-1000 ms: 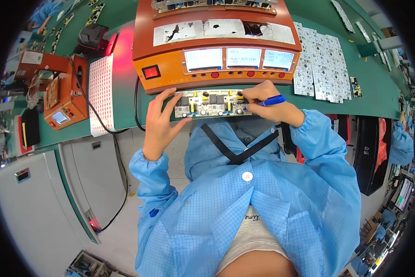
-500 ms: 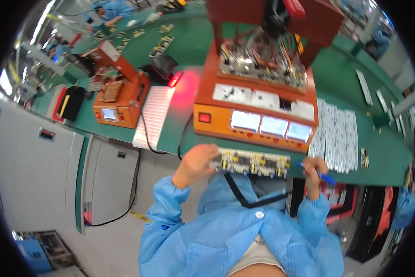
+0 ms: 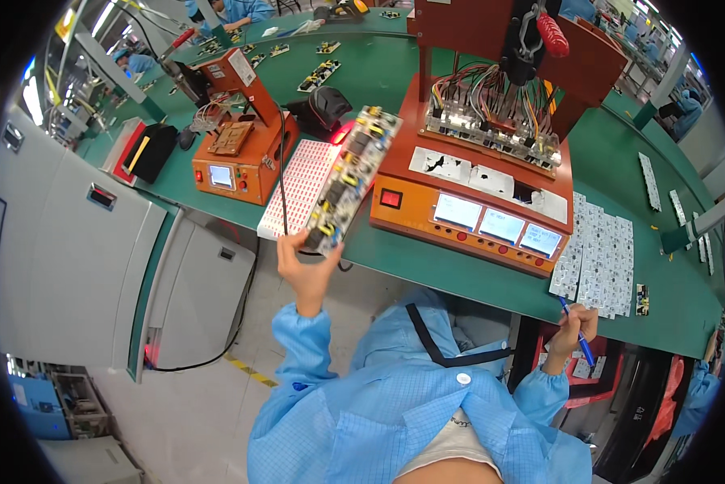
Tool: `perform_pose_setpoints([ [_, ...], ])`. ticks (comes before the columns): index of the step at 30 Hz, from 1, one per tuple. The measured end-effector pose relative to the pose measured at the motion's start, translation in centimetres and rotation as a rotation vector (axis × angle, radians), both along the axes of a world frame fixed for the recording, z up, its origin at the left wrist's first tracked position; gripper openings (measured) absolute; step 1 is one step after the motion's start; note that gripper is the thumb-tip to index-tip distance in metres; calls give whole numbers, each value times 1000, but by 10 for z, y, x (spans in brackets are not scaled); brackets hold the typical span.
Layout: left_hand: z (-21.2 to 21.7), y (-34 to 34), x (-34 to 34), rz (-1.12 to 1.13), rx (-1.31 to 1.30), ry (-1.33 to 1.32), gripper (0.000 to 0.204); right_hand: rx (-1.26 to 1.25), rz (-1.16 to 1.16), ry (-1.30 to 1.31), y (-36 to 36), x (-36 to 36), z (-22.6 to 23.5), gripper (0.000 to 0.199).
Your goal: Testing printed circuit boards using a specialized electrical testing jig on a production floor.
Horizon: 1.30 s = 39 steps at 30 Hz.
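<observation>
**Board held by one end only**

The near end of the board point(image 3: 353, 179) is pinched between thumb and fingers of the left hand point(image 3: 304, 262); the rest is left unsupported, slanting away above the surface point(image 3: 443, 270). If that grip were loosened, the board could be swung or dropped, perhaps over the front edge to the floor.

A pen point(image 3: 587, 350) is gripped in the curled fingers of the right hand point(image 3: 576, 323), close to the pale panels point(image 3: 596, 258); by a careless turn of the wrist, these could be nudged or marked.

Farther out, the board's far end lies between the scanner point(image 3: 323, 107) and the tester point(image 3: 390, 219). Whether either is touched cannot be told. With a sideways swing, raised parts could be knocked against the tester, or the label sheet point(image 3: 307, 179) scraped.
</observation>
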State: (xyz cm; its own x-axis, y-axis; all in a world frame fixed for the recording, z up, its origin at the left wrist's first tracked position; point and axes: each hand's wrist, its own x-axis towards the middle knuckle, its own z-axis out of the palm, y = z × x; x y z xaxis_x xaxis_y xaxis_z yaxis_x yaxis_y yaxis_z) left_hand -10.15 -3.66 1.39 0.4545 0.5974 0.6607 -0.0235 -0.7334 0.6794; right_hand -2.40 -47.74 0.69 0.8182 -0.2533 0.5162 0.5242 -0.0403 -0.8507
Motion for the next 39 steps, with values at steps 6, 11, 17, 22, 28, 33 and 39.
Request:
perform_pose_setpoints([
  [6, -20, 33, 31, 97, 34, 124, 48, -60, -13, -40, -1, -9, 0, 16],
  [11, -34, 34, 32, 122, 178, 277, 48, -90, -66, 36, 2, -15, -1, 17],
  [17, -32, 29, 33, 108, 144, 296, 48, -109, -83, 62, 3, -8, -17, 21],
  [22, -22, 31, 36, 145, 171, 336, 49, -224, -111, -1, -3, 1, -36, 20],
  [28, -10, 36, 67, 152, 263, 343, 47, -272, -138, 7, -2, 5, -46, 21],
  [33, -4, 38, 101, 105, 282, 365, 48, -297, -154, -41, -3, 7, -52, 20],
  [39, -19, 46, 107, 60, 267, 446, 47, -349, -182, -93, 1, 7, -50, 20],
])
